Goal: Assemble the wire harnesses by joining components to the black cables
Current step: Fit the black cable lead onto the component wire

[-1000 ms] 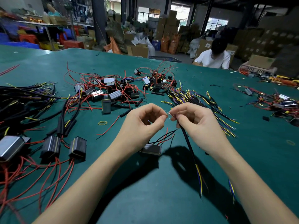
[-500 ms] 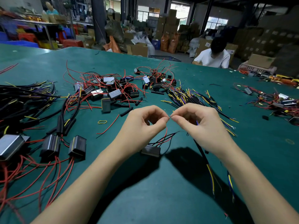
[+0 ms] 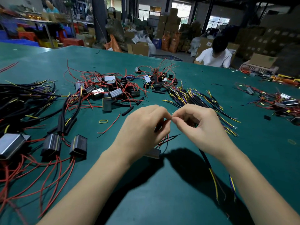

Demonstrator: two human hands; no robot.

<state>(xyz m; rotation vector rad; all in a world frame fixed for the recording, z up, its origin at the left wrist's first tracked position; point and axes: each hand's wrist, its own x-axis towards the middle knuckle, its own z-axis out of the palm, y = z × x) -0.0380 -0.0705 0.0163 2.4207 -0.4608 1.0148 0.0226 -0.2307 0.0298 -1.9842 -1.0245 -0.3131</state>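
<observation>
Green worktable [image 3: 162, 200] lying in a warehouse | finished harnesses [image 3: 65, 143] piling near-left | left hand [image 3: 142, 132] pinching component [image 3: 152, 154] lead, right hand [image 3: 199, 129] pinching black cable [image 3: 205, 158] wire, tips touching centre | step judged: twisting the joint; next calling for steady alignment | open room lying near, loose cables [image 3: 194, 98] crowding far-right.

The left hand [image 3: 142, 132] hides most of the small module [image 3: 153, 154]. The wire ends pinched between both hands are too small to tell.
</observation>
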